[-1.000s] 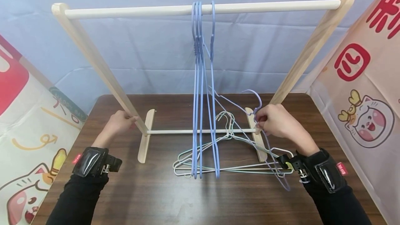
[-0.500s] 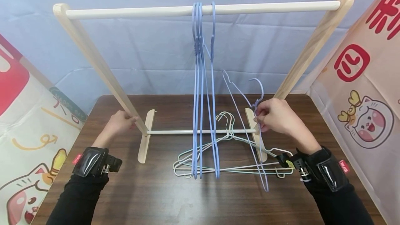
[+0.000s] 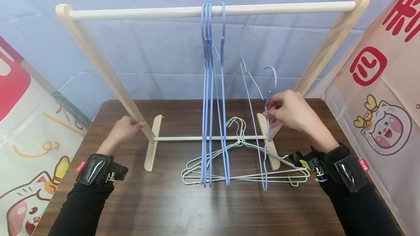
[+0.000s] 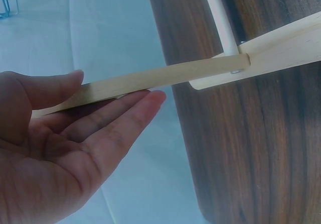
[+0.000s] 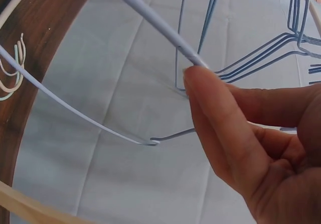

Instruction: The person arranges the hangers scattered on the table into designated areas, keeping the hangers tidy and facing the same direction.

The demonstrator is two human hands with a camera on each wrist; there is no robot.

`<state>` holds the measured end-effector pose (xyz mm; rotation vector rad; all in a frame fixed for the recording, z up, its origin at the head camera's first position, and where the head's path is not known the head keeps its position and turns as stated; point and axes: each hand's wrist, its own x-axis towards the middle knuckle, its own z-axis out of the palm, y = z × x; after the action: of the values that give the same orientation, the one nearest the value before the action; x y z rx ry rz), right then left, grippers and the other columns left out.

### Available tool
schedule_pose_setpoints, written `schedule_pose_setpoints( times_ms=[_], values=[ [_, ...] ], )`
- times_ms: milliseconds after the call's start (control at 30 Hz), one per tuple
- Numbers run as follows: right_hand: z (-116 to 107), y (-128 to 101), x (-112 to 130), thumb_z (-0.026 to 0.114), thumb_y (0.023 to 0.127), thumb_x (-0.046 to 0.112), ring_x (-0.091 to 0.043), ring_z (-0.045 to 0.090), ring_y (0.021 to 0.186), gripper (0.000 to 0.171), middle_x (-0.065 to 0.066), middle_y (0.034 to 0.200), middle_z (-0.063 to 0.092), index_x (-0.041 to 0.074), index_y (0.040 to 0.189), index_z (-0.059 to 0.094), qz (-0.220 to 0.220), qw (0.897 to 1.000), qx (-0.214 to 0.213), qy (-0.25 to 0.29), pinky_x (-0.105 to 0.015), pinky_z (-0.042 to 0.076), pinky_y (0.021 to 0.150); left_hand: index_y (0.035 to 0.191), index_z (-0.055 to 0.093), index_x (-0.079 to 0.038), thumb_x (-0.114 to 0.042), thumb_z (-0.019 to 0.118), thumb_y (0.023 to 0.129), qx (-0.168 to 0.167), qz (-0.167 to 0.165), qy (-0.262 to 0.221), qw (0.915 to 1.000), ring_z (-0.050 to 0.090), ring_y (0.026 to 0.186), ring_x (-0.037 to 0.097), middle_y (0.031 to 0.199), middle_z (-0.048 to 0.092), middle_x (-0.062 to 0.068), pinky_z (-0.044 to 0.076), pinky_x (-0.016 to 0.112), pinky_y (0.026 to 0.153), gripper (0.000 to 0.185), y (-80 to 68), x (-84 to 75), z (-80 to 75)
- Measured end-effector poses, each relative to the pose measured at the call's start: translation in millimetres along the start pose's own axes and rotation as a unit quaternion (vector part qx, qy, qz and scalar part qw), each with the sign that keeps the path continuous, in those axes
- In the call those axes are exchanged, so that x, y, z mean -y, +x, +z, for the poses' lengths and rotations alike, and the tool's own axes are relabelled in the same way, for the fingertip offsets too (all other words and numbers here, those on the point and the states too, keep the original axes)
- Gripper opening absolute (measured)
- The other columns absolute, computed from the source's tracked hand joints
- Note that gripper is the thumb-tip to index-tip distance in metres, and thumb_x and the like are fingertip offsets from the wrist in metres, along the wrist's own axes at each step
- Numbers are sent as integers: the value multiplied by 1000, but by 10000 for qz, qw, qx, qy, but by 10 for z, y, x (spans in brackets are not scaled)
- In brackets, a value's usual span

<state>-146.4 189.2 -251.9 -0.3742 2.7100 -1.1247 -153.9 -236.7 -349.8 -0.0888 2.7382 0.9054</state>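
My right hand (image 3: pixel 267 114) pinches the neck of a lavender wire hanger (image 3: pixel 265 156) just below its hook. The hanger hangs nearly upright in front of the rack's right foot, and its lower end is close above the table. In the right wrist view my right hand (image 5: pixel 193 76) has thumb and fingertips closed on the hanger wire (image 5: pixel 150 20). My left hand (image 3: pixel 126 128) holds the left leg (image 3: pixel 98 65) of the wooden rack near its base. The left wrist view shows that leg (image 4: pixel 150 81) between the thumb and fingers of my left hand (image 4: pixel 115 88).
Three blue hangers (image 3: pixel 210 83) hang from the middle of the white top rail (image 3: pixel 295 7). A pile of white and mint hangers (image 3: pixel 242 166) lies on the dark wooden table (image 3: pixel 164 207) under the rack. Printed banners stand at both sides, and a blue cloth hangs behind.
My right hand has risen and lifted the lavender hanger off the pile, swinging it from a slant to nearly upright. My left hand has stayed on the rack leg.
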Motion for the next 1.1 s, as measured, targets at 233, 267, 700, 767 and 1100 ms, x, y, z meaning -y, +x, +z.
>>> schedule_pose_setpoints(
  times_ms=[233, 267, 700, 767, 1100],
  values=[
    [-33, 39, 118, 61, 82, -2, -19, 63, 51, 7, -10, 66, 64, -9, 83, 59, -33, 10000, 62, -61, -28, 52, 50, 107, 59, 12, -19, 46, 95, 19, 56, -23, 10000, 64, 83, 31, 94, 64, 26, 48, 40, 70, 36, 10, 12, 2],
    [-38, 40, 135, 61, 82, -2, -19, 64, 51, 7, -10, 66, 64, -9, 82, 59, -44, 9999, 80, -67, -28, 52, 50, 107, 59, 12, -19, 46, 95, 19, 64, -14, 10000, 64, 83, 32, 94, 64, 26, 48, 41, 70, 36, 12, 14, 3],
    [-112, 85, 360, 64, 81, -1, -20, 64, 51, 9, -10, 68, 64, -8, 82, 58, -60, 9997, 178, -137, -29, 52, 51, 107, 59, 12, -20, 47, 95, 41, 33, -47, 10000, 64, 85, 32, 93, 65, 25, 48, 41, 72, 36, 25, 13, 0],
    [-123, 94, 384, 64, 81, -2, -20, 64, 51, 9, -12, 70, 64, -9, 83, 58, -57, 9997, 205, -118, -29, 52, 51, 107, 59, 12, -20, 47, 95, 36, 27, -34, 10000, 63, 84, 32, 92, 65, 24, 48, 41, 71, 36, 23, 12, -2],
    [-176, 101, 488, 63, 82, -2, -21, 65, 53, 9, -12, 73, 65, -9, 84, 57, -69, 9996, 250, -123, -29, 52, 52, 105, 61, 12, -21, 47, 95, 33, 10, -29, 10000, 62, 89, 35, 93, 65, 25, 47, 39, 70, 37, 20, 27, 0]
  ],
)
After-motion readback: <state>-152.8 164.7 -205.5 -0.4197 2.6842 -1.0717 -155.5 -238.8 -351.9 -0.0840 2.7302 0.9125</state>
